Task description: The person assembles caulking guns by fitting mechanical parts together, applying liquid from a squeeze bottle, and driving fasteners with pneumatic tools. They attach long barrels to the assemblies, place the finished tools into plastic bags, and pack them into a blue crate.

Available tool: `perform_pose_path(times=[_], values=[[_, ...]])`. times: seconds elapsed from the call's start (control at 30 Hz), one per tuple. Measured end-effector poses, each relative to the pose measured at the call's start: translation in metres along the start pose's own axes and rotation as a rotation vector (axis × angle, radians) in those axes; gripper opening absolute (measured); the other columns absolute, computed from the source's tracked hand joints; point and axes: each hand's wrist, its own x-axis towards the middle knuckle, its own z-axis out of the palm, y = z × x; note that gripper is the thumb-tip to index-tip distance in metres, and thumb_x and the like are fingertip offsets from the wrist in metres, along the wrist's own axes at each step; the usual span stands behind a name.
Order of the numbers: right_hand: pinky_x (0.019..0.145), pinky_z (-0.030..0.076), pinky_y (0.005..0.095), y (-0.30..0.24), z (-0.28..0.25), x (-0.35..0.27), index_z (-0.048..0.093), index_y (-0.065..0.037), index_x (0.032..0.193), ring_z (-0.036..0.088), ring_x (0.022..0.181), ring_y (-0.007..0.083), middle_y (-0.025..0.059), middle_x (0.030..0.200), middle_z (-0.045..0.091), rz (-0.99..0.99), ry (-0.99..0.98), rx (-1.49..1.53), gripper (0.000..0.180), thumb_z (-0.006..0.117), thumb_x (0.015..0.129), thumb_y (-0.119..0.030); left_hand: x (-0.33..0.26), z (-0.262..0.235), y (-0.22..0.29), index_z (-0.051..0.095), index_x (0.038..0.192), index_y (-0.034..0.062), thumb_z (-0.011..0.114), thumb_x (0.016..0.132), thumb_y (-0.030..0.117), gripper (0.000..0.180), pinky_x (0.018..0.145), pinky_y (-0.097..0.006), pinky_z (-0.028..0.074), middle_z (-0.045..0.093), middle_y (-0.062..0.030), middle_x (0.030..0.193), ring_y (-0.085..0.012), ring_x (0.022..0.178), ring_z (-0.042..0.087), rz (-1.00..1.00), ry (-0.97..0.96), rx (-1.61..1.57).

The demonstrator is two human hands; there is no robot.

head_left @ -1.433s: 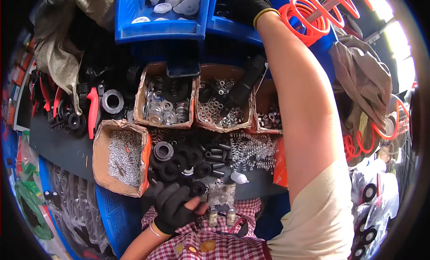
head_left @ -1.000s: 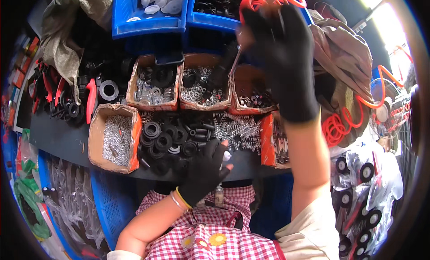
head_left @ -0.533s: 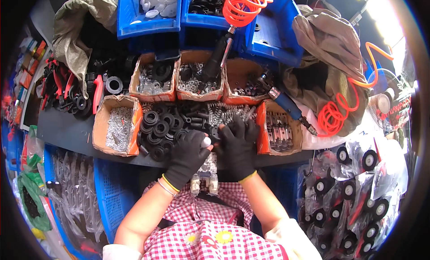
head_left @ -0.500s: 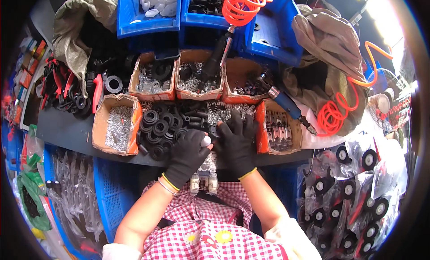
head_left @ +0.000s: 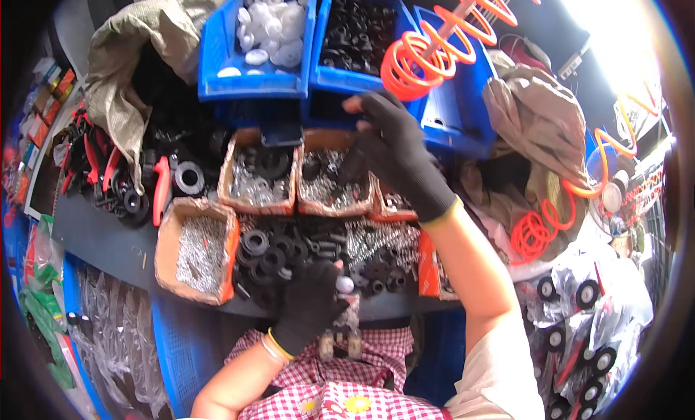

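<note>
1. Head view, left hand [head_left: 310, 304]: gloved black, at the near edge of the counter [head_left: 108, 242], fingers curled around a small metal assembly [head_left: 342, 333] with a pale round knob on top [head_left: 345, 284]. Assembly held just off the counter's near edge, above the checked apron [head_left: 362, 376].
2. Head view, right hand [head_left: 394, 148]: gloved black, raised over the far row of cardboard boxes, fingers loosely bent and pressed close, tips over the middle box of small metal parts [head_left: 333, 185]. Cannot tell whether anything is pinched; no part visible between the fingertips.
3. Surroundings: black rubber rings [head_left: 264, 250] piled mid-counter; box of fine silver hardware [head_left: 197, 250] at the near left corner; box of washers and rings [head_left: 259, 175] left of the middle box; blue bins [head_left: 253, 51] along the far edge, one with white caps, one with black parts; orange coiled hose [head_left: 423, 54] hanging over the far right bins.
4. Step, as a judgement: part fetch in progress, assembly parked in the left hand while the right picks from stock.
5. Next move calls for: clean pinch of a single piece from a loose heap, then alignment onto the held assembly without shifting the left grip.
</note>
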Motion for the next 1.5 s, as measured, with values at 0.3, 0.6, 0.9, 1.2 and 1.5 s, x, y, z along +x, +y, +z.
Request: perform_pose_path(times=[0.3, 0.6, 0.9, 1.2, 1.5], values=[[0.119, 0.003, 0.0575, 0.087, 0.074, 0.192, 0.024, -0.028, 0.156, -0.004, 0.150, 0.0417, 0.0174, 0.164, 0.003, 0.471, -0.041, -0.703, 0.102, 0.071, 0.071, -0.059, -0.020, -0.129, -0.008, 0.062, 0.120, 0.0041, 0.083, 0.074, 0.034, 0.059, 0.082, -0.043, 0.051, 0.062, -0.0146, 0.117, -0.0321, 0.102, 0.061, -0.037, 0.054, -0.050], [0.103, 0.042, 0.0457, 0.128, 0.050, 0.220, 0.050, -0.010, 0.141, 0.056, 0.118, 0.0380, 0.0203, 0.131, 0.059, 0.446, -0.442, -0.245, 0.078, 0.081, 0.074, -0.034, -0.023, -0.232, -0.151, 0.059, 0.119, -0.0020, 0.074, 0.080, 0.023, 0.049, 0.087, -0.036, 0.050, 0.063, -0.0125, 0.104, -0.0225, 0.096, 0.062, -0.549, 0.715, 0.214], [0.097, 0.050, 0.0366, 0.128, 0.065, 0.202, 0.062, -0.012, 0.130, 0.063, 0.110, 0.0268, 0.0137, 0.119, 0.068, 0.302, -0.083, -0.556, 0.048, 0.073, 0.084, -0.019, 0.044, -0.203, -0.240, 0.059, 0.110, 0.0001, 0.076, 0.078, 0.023, 0.042, 0.067, -0.038, 0.051, 0.066, -0.0133, 0.077, -0.0222, 0.070, 0.065, -0.569, 0.371, 0.327], [0.090, 0.053, 0.0390, 0.130, 0.057, 0.203, 0.071, -0.013, 0.111, 0.068, 0.104, 0.0316, 0.0165, 0.113, 0.070, 0.506, 0.076, -0.257, 0.052, 0.083, 0.068, -0.040, 0.032, -0.252, -0.188, 0.056, 0.113, 0.0006, 0.069, 0.078, 0.011, 0.039, 0.083, -0.044, 0.049, 0.063, -0.0230, 0.102, -0.0424, 0.098, 0.061, -0.447, 0.380, 0.416], [0.070, 0.052, 0.0336, 0.041, -0.008, 0.155, 0.063, -0.007, 0.101, 0.063, 0.080, 0.0215, 0.0077, 0.081, 0.063, -0.424, 0.438, -0.461, 0.023, 0.069, 0.083, -0.020, -0.041, -0.255, -0.186, 0.057, 0.116, 0.0039, 0.066, 0.087, 0.016, 0.032, 0.067, -0.027, 0.046, 0.059, -0.0023, 0.090, -0.0109, 0.075, 0.055, -0.486, 0.697, -0.167]])
